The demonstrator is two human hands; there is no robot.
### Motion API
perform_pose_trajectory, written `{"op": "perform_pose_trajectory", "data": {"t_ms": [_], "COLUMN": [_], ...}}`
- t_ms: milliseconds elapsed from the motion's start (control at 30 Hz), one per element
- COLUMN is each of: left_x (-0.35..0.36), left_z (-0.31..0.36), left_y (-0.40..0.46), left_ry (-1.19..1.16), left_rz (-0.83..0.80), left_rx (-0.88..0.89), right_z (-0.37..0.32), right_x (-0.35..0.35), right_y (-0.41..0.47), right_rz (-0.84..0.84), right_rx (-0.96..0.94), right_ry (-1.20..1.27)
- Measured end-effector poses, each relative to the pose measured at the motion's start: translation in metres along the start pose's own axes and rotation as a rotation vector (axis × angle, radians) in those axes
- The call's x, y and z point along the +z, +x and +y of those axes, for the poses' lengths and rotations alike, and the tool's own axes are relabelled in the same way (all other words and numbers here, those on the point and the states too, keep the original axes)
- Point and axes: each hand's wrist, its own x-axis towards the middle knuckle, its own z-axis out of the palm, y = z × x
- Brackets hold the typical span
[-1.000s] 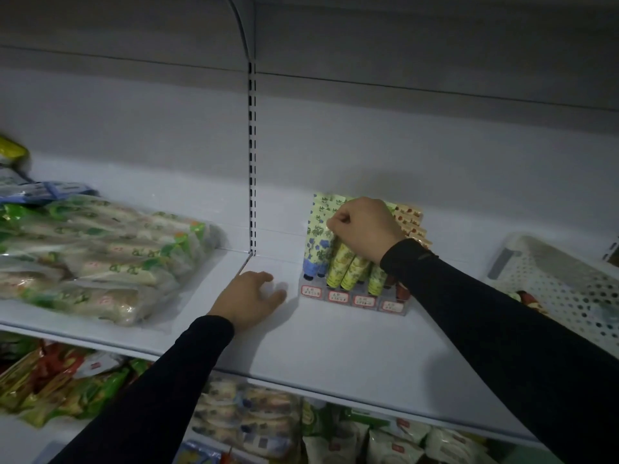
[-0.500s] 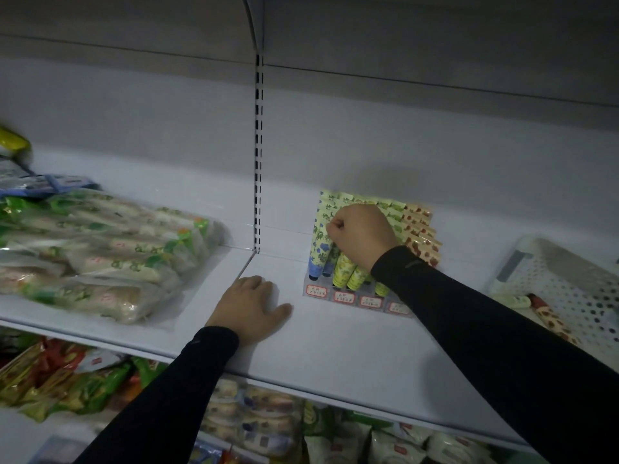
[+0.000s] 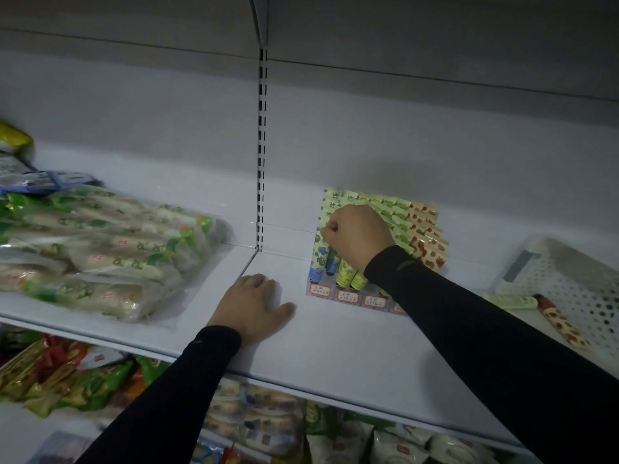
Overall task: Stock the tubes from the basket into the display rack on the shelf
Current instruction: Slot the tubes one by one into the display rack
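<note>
The display rack [image 3: 348,294] stands on the white shelf [image 3: 335,343], near its back wall, with a row of red-bordered labels along its front edge. It holds upright tubes [image 3: 398,222] packed in rows: blue-flowered ones with blue caps at the left, green-patterned ones in the middle, and cream ones with red and brown spots at the right. The right hand [image 3: 356,237] is curled into a fist over the front left tubes, its fingers closed at the flat top of one; whether they actually pinch it cannot be told. The left hand [image 3: 254,304] lies flat on the shelf, fingers relaxed, just left of the rack. At the far right sits a white perforated basket [image 3: 569,283] with a pale green tube [image 3: 510,301] and a spotted tube [image 3: 562,324] lying in it. Bagged food packs [image 3: 100,249] are stacked on the shelf's left side.
</note>
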Motion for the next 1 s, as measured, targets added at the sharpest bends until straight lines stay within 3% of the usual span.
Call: {"op": "perform_pose_trajectory", "data": {"t_ms": [1000], "left_x": [-0.002], "left_z": [0.002], "left_y": [0.0], "left_ry": [-0.015], "left_rz": [0.009], "left_rx": [-0.014], "right_z": [0.0], "right_x": [0.0], "right_y": [0.011], "right_rz": [-0.032], "right_rx": [0.033], "right_ry": [0.079]}}
